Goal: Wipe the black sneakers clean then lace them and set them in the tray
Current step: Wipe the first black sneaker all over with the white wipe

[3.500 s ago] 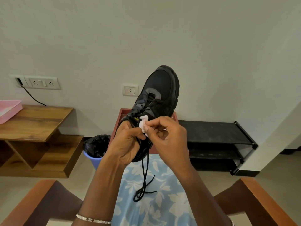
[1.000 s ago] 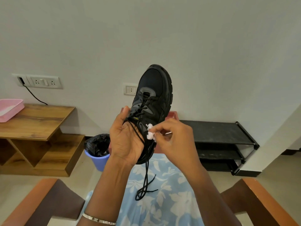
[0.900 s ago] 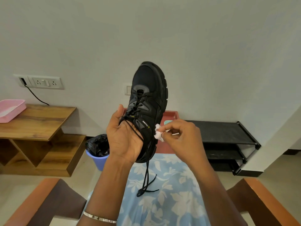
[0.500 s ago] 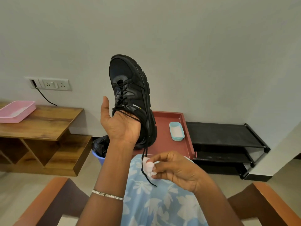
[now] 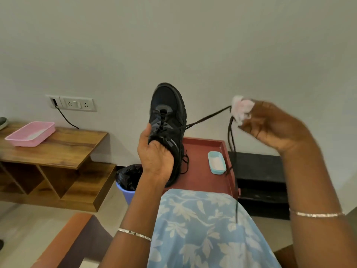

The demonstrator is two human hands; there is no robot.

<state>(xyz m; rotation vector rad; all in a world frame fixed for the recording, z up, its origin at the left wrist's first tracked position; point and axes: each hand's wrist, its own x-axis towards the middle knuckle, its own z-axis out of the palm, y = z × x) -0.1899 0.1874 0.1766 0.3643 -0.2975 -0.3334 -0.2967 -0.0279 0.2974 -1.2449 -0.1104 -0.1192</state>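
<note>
The black sneaker (image 5: 168,117) is held up in the air, toe uppermost, in front of the wall and above the left part of the red tray (image 5: 201,171). It is grasped at the heel end by the left hand (image 5: 156,161), whose fingers are curled round it. 1 lace (image 5: 208,117) is drawn taut from the eyelets out to the right, where it is pinched together with a wad of white tissue (image 5: 241,110) in the curled fingers of the right hand (image 5: 270,128), which is blurred. From that hand the rest of the lace hangs down past the tray's right rim to the blue floral cloth (image 5: 202,229) on the lap. A pale blue dish (image 5: 216,162) lies in the tray near its right rim. A black shoe rack (image 5: 258,167) stands just right of the tray, and a blue bin (image 5: 128,178) lined with a black bag just left of it. At the far left a pink basket (image 5: 31,133) is carried on a wooden worktop (image 5: 58,149). 1 thin bracelet is worn on each wrist.
</note>
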